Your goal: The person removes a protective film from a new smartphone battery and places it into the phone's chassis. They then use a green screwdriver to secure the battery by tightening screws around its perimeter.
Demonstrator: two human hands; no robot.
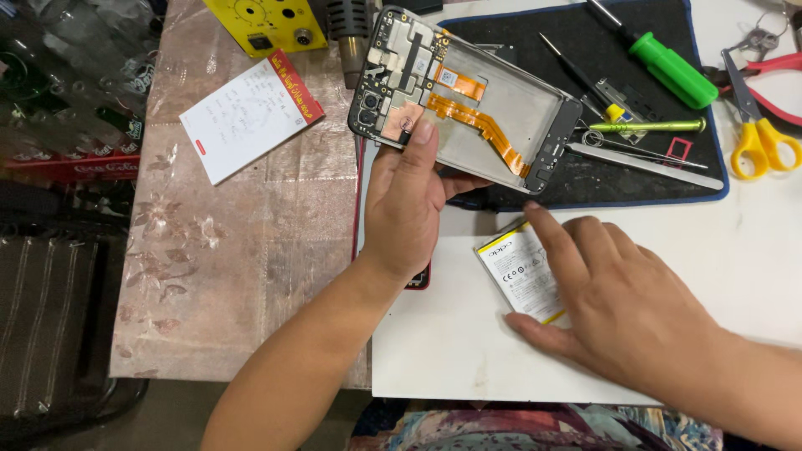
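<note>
My left hand (407, 205) holds an opened phone body (464, 98) tilted above the table, thumb on its lower edge near the copper patch. Inside it I see the circuit board, metal shields and an orange flex cable (483, 124). My right hand (622, 305) lies flat on a white phone battery (521, 271) with a yellow edge, fingers spread over it on the white board (443, 342). A red-rimmed flat piece (422, 282) shows partly under my left wrist.
A black work mat (647, 171) at the back carries a green-handled screwdriver (662, 58), thin drivers, tweezers and small parts. Yellow-handled scissors (756, 125) and red pliers lie at the right. A white notepad (251, 113), a yellow box (263, 21) and a hot-air tool (349, 33) are at the back left.
</note>
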